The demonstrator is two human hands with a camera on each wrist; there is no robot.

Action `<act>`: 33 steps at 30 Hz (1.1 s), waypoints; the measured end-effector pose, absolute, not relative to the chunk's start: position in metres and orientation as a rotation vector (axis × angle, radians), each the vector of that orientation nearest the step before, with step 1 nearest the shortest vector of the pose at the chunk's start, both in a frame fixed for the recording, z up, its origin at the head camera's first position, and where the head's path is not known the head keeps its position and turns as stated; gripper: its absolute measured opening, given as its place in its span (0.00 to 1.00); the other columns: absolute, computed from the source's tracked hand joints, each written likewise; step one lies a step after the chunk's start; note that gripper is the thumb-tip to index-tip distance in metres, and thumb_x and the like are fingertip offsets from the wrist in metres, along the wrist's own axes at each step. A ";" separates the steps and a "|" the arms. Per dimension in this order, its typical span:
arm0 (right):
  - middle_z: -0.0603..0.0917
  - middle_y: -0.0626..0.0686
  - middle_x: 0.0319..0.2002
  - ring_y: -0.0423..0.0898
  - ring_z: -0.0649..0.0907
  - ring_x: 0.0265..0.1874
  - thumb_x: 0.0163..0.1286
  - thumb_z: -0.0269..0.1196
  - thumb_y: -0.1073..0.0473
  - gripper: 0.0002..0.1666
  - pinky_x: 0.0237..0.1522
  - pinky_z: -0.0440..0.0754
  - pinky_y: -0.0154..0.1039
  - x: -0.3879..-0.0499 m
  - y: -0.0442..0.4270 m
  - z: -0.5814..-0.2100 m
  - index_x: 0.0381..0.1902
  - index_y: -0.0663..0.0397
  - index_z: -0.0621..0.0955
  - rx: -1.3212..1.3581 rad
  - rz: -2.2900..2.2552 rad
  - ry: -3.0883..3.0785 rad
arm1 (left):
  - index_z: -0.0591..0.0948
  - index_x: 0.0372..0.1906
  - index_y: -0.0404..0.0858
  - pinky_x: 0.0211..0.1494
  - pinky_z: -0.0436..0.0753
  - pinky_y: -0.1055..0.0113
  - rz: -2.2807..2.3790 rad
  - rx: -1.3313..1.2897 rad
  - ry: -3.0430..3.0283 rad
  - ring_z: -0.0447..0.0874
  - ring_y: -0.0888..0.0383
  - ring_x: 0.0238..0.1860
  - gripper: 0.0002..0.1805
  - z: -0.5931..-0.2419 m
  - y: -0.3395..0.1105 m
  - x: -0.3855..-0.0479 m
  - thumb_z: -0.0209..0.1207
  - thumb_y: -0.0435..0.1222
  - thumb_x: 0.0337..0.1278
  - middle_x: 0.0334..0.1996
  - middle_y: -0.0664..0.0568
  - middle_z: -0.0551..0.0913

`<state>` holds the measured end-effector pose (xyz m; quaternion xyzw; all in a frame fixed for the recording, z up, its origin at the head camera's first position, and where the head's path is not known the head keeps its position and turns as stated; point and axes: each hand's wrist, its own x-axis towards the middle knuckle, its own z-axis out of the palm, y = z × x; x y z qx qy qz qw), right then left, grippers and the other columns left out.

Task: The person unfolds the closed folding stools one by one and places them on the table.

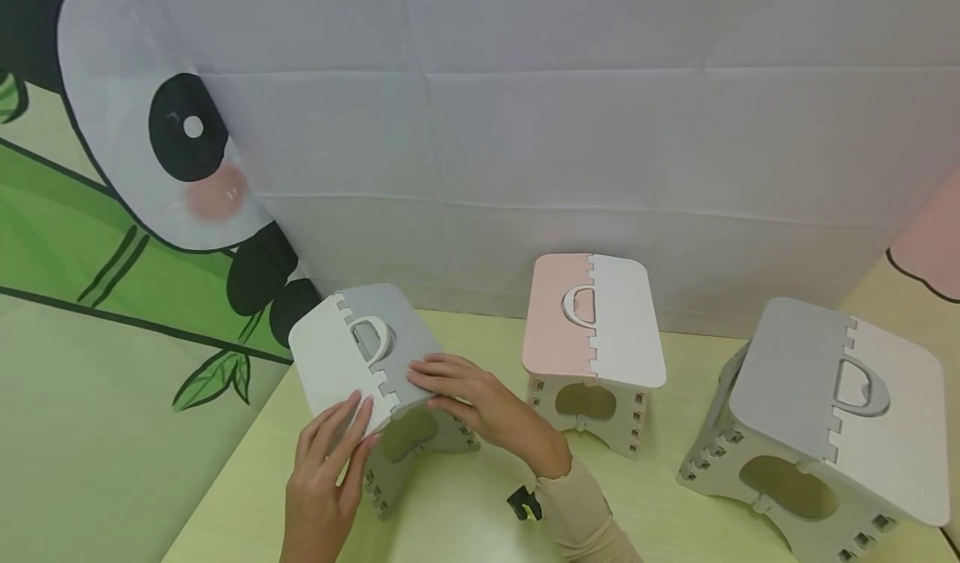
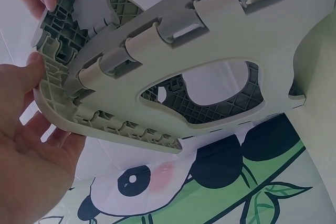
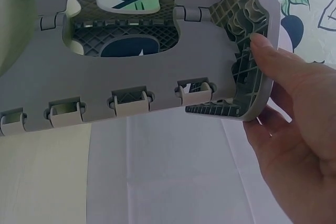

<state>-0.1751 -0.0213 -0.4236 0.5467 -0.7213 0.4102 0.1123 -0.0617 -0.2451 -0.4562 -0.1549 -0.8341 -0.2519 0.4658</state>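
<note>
A small folding stool [image 1: 330,354], one half of its seat white and the other grey, stands unfolded on the table at the left with its white handle loop raised at the hinge. My left hand [image 1: 326,471] holds the near edge of the white half, fingers on top and thumb against the rim. My right hand [image 1: 491,404] grips the near corner of the grey half. In the right wrist view its thumb [image 3: 265,48] presses the ribbed underside of the rim. The left wrist view shows the stool's side panel, hinges and oval opening from below.
A pink-and-white folding stool [image 1: 626,321] stands at the middle back. A larger grey-and-white stool [image 1: 787,371] is at the right. A small black object [image 1: 525,503] lies on the pale table [image 1: 465,521] by my right sleeve. Behind hangs a panda-print cloth [image 1: 525,146].
</note>
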 end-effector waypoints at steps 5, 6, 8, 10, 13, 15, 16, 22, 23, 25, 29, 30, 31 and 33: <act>0.76 0.59 0.69 0.55 0.71 0.72 0.75 0.63 0.66 0.25 0.74 0.66 0.42 -0.176 -0.021 -0.425 0.68 0.62 0.78 1.606 1.213 -2.127 | 0.85 0.60 0.34 0.71 0.64 0.79 -0.611 -0.389 -2.037 0.76 0.42 0.58 0.26 -0.457 -0.245 -0.063 0.53 0.51 0.77 0.59 0.40 0.83; 0.76 0.58 0.69 0.55 0.71 0.72 0.75 0.63 0.66 0.25 0.74 0.66 0.42 -0.176 -0.021 -0.425 0.68 0.62 0.78 1.607 1.212 -2.127 | 0.85 0.60 0.34 0.71 0.65 0.79 -0.611 -0.393 -2.033 0.76 0.42 0.57 0.26 -0.457 -0.245 -0.064 0.53 0.51 0.77 0.59 0.39 0.83; 0.76 0.58 0.69 0.55 0.71 0.72 0.74 0.63 0.66 0.25 0.74 0.67 0.42 -0.177 -0.020 -0.425 0.68 0.62 0.78 1.611 1.207 -2.119 | 0.85 0.59 0.33 0.71 0.65 0.79 -0.610 -0.397 -2.028 0.76 0.42 0.57 0.26 -0.457 -0.245 -0.064 0.53 0.50 0.77 0.58 0.39 0.83; 0.76 0.59 0.69 0.56 0.71 0.72 0.74 0.64 0.67 0.25 0.74 0.67 0.42 -0.177 -0.020 -0.426 0.68 0.62 0.78 1.616 1.195 -2.106 | 0.85 0.58 0.33 0.71 0.65 0.79 -0.613 -0.400 -2.021 0.76 0.41 0.56 0.26 -0.457 -0.245 -0.064 0.54 0.50 0.77 0.58 0.39 0.84; 0.77 0.59 0.68 0.55 0.72 0.71 0.73 0.65 0.65 0.25 0.74 0.67 0.41 -0.177 -0.020 -0.426 0.67 0.62 0.79 1.615 1.178 -2.098 | 0.86 0.57 0.33 0.70 0.65 0.79 -0.622 -0.399 -2.018 0.77 0.41 0.55 0.26 -0.457 -0.245 -0.064 0.54 0.50 0.77 0.57 0.39 0.84; 0.78 0.58 0.68 0.55 0.72 0.71 0.73 0.65 0.65 0.25 0.74 0.67 0.40 -0.178 -0.020 -0.426 0.66 0.62 0.80 1.611 1.174 -2.101 | 0.86 0.57 0.33 0.70 0.66 0.79 -0.633 -0.401 -2.017 0.77 0.41 0.54 0.26 -0.457 -0.245 -0.064 0.54 0.50 0.77 0.56 0.39 0.84; 0.78 0.58 0.68 0.55 0.72 0.71 0.72 0.66 0.64 0.25 0.73 0.68 0.40 -0.178 -0.020 -0.426 0.66 0.61 0.80 1.609 1.172 -2.101 | 0.86 0.57 0.33 0.70 0.66 0.79 -0.640 -0.400 -2.021 0.77 0.42 0.54 0.26 -0.457 -0.245 -0.064 0.55 0.51 0.77 0.56 0.39 0.84; 0.80 0.58 0.66 0.56 0.74 0.69 0.71 0.67 0.65 0.24 0.72 0.69 0.40 -0.179 -0.022 -0.427 0.63 0.62 0.82 1.602 1.146 -2.081 | 0.86 0.57 0.34 0.67 0.66 0.83 -0.686 -0.368 -2.057 0.77 0.43 0.54 0.27 -0.457 -0.245 -0.062 0.55 0.53 0.76 0.56 0.40 0.85; 0.80 0.58 0.65 0.56 0.74 0.69 0.71 0.67 0.64 0.24 0.72 0.70 0.40 -0.179 -0.022 -0.427 0.63 0.62 0.82 1.598 1.142 -2.079 | 0.86 0.57 0.34 0.67 0.66 0.83 -0.689 -0.365 -2.058 0.77 0.44 0.54 0.27 -0.457 -0.245 -0.062 0.55 0.53 0.76 0.56 0.41 0.85; 0.81 0.58 0.65 0.55 0.75 0.69 0.70 0.67 0.65 0.23 0.72 0.70 0.40 -0.180 -0.022 -0.428 0.63 0.61 0.82 1.591 1.145 -2.082 | 0.86 0.56 0.33 0.67 0.66 0.83 -0.691 -0.369 -2.049 0.77 0.43 0.54 0.27 -0.456 -0.245 -0.062 0.55 0.53 0.76 0.55 0.41 0.85; 0.81 0.57 0.65 0.54 0.74 0.69 0.71 0.67 0.65 0.23 0.72 0.69 0.39 -0.179 -0.022 -0.428 0.63 0.60 0.82 1.575 1.165 -2.098 | 0.87 0.55 0.32 0.68 0.67 0.80 -0.688 -0.389 -2.030 0.77 0.42 0.54 0.26 -0.455 -0.245 -0.064 0.55 0.51 0.76 0.55 0.40 0.85; 0.81 0.57 0.65 0.54 0.74 0.69 0.71 0.67 0.65 0.23 0.72 0.69 0.39 -0.179 -0.022 -0.428 0.63 0.60 0.82 1.571 1.171 -2.101 | 0.86 0.55 0.31 0.69 0.67 0.80 -0.688 -0.395 -2.027 0.77 0.42 0.54 0.26 -0.455 -0.245 -0.064 0.55 0.51 0.77 0.55 0.40 0.85; 0.81 0.57 0.65 0.54 0.74 0.69 0.71 0.67 0.65 0.23 0.72 0.69 0.39 -0.179 -0.023 -0.428 0.63 0.60 0.82 1.568 1.171 -2.101 | 0.86 0.55 0.31 0.69 0.67 0.79 -0.686 -0.402 -2.022 0.77 0.41 0.54 0.26 -0.454 -0.245 -0.065 0.55 0.50 0.77 0.55 0.39 0.85; 0.81 0.57 0.65 0.55 0.74 0.69 0.71 0.67 0.65 0.23 0.72 0.69 0.39 -0.179 -0.023 -0.428 0.63 0.60 0.82 1.560 1.163 -2.101 | 0.86 0.55 0.30 0.70 0.67 0.77 -0.682 -0.413 -2.018 0.77 0.41 0.54 0.25 -0.453 -0.245 -0.066 0.55 0.49 0.77 0.54 0.39 0.85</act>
